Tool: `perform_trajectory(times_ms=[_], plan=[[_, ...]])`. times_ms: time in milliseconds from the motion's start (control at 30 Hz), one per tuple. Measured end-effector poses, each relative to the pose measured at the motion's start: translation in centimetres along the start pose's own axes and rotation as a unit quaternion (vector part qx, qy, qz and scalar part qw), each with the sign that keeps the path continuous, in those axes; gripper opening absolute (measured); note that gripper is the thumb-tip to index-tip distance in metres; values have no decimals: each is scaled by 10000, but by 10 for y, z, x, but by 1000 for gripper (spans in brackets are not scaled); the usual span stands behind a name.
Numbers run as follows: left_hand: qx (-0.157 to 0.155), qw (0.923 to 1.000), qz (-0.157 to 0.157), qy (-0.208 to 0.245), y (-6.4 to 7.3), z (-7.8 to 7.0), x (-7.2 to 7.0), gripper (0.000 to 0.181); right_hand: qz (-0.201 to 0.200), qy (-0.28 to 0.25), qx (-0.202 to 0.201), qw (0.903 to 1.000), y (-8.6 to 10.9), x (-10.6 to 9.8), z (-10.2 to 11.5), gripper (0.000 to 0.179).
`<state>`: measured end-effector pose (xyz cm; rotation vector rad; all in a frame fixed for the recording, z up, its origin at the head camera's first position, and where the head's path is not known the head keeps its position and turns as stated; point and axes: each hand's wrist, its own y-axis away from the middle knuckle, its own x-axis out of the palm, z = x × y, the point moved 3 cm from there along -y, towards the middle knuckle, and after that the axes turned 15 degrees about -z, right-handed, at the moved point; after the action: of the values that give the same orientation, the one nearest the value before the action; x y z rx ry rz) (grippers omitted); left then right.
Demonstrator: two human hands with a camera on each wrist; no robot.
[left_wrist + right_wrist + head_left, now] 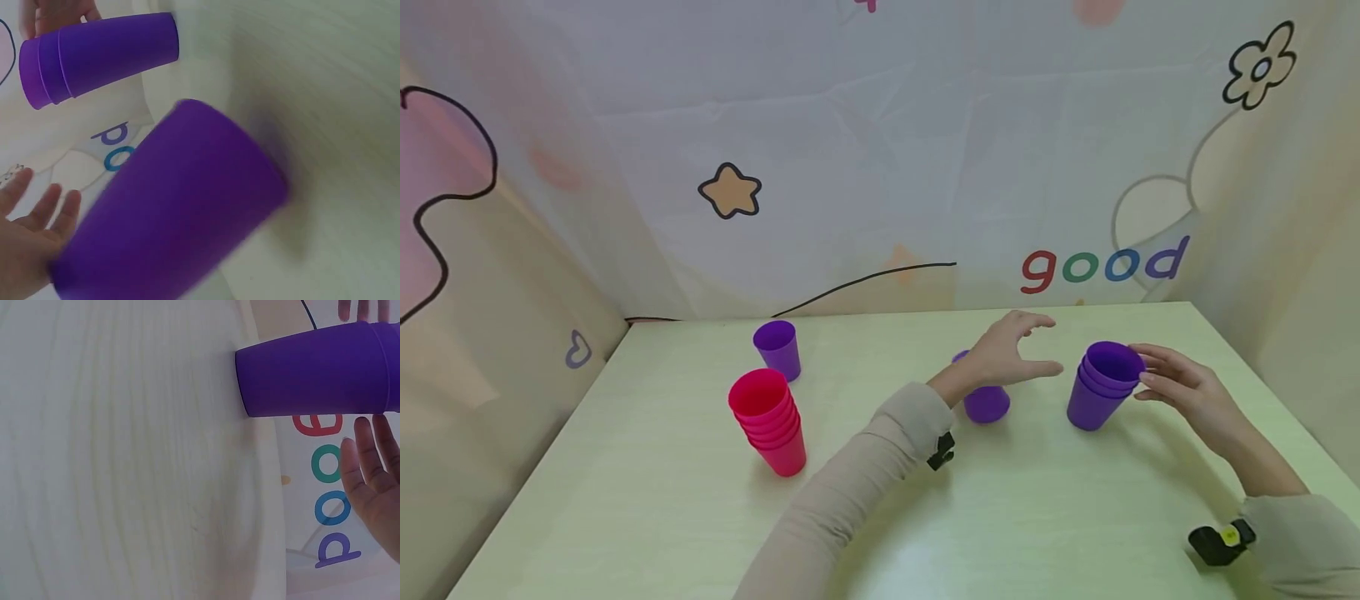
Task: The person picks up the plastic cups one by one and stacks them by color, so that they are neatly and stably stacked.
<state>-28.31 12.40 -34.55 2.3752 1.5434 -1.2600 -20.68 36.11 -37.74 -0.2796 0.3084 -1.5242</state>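
Note:
My left hand (1011,350) reaches toward the right with fingers and thumb spread apart, nothing between them. A single purple cup (987,404) is partly hidden behind its wrist. In the left wrist view this cup (175,206) looks tilted and blurred; whether it touches the table I cannot tell. Three nested purple cups (1093,404) stand rim-up to the right of that hand. Beside their rims is my right hand (1191,396), its fingers loosely bent and the fingertips at or very close to the stack. In the right wrist view, its fingers (369,459) look nearly straight.
On the left of the pale table (647,500) stands a stack of several nested red cups (782,450). Just behind it is another purple cup (782,358), upright. A printed cloth (850,183) hangs behind the table's back edge and along the sides.

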Motion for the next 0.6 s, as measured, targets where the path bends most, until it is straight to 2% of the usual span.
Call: perform_trajectory(times_ms=[100, 233, 300, 400, 467, 533, 600], plan=[[-45, 9968, 394, -692, 3, 6, -2, 58, -20, 71, -55, 10000, -1, 0, 1, 40], [-236, 9898, 601, -1273, 13, 16, -11, 55, -51, 160, -48, 9998, -1, -1, 1, 40], [-330, 9802, 653, -1840, 19, 19, -20, 58, -69, 296, -23, 9995, -1, -2, 1, 40], [-661, 9548, 922, -2748, 32, 26, -38, 64, -97, 546, -17, 9985, 0, -2, 0, 39], [-1037, 9401, 1104, -3054, 40, 35, -50, 68, -111, 660, -48, 9977, 0, -2, 1, 39], [-1424, 9337, 1247, -3040, 46, 46, -60, 66, -117, 642, -43, 9979, -1, -2, 1, 39], [-1583, 9317, 1217, -3035, 51, 57, -66, 60, -123, 592, -26, 9982, -1, -3, 0, 40]])
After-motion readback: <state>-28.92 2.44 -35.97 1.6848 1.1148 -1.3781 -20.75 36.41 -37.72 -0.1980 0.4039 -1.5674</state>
